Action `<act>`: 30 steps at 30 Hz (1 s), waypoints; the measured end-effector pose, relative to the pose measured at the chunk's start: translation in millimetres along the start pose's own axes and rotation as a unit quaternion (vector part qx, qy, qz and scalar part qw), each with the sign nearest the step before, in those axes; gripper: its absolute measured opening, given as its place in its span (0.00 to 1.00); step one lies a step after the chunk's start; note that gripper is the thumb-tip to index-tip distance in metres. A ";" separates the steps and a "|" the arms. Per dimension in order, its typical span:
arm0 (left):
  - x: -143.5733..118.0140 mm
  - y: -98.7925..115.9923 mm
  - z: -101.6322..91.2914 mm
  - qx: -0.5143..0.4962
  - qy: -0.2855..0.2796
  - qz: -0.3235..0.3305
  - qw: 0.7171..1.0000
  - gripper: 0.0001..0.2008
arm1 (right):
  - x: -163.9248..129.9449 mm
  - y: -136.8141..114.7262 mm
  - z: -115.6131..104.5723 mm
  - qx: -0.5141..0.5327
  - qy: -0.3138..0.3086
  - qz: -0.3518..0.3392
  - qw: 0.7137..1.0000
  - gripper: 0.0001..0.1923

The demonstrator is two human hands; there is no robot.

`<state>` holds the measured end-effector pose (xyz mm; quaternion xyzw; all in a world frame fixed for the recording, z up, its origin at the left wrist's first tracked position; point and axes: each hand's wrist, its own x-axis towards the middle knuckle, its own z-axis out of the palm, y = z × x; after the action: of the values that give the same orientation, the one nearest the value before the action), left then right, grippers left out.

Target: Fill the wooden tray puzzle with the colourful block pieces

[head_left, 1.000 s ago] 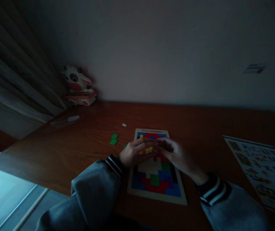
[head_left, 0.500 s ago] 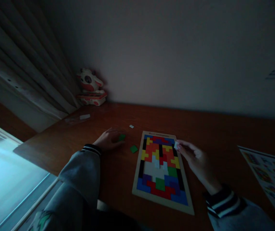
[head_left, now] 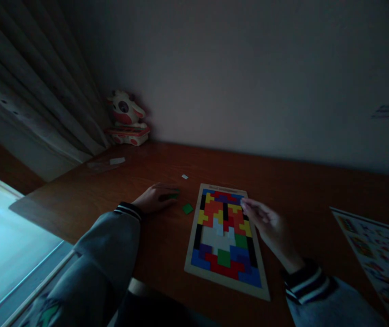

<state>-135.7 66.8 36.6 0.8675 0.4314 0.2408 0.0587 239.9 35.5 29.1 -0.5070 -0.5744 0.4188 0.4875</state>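
A wooden block-puzzle board (head_left: 194,268) lies on the desk, filled mostly with coloured pieces, with a pale bare patch left of its middle. Over its upper right edge, my right hand (head_left: 269,225) pinches a small white puzzle piece (head_left: 241,202), largely covered by the fingertips. To the left of the board, my left hand (head_left: 153,198) rests on the desk, its fingers and thumb closed about a green puzzle piece (head_left: 173,196) that shows only in part. Another green square piece (head_left: 187,209) lies flat between that hand and the board.
A small white piece (head_left: 185,176) lies behind the left hand. A cow-shaped toy (head_left: 128,119) stands at the back left, near a white strip (head_left: 117,161). On the right is a printed sheet (head_left: 368,245). The brown desk (head_left: 283,181) meets the wall behind.
My right hand has moved slightly left, bringing the white piece over the board's edge. My left fingers have come down further over the green piece. The view has shifted a little.
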 end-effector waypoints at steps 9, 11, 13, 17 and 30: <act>28.8 16.9 15.3 0.029 0.031 -0.005 0.999 0.15 | -0.7 1.1 1.1 -0.015 -0.005 -0.015 1.000 0.21; 42.4 13.4 26.0 0.035 0.067 -0.036 0.996 0.13 | -0.9 0.9 1.4 -0.021 -0.009 -0.013 1.000 0.22; 55.6 5.7 37.1 0.043 0.108 -0.098 0.988 0.14 | -1.3 -0.2 1.5 -0.024 -0.010 -0.009 1.000 0.22; 71.7 -11.8 51.2 0.051 0.122 -0.161 0.978 0.17 | -2.1 -4.0 1.5 -0.029 0.003 -0.010 1.000 0.22; 68.4 26.4 40.8 -0.037 0.126 -0.077 0.988 0.12 | -3.1 1.3 2.3 0.004 -0.007 0.027 1.000 0.23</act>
<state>-62.6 107.8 34.0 0.7916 0.4916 0.3588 0.0547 237.9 32.6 27.0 -0.5175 -0.5621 0.4381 0.4736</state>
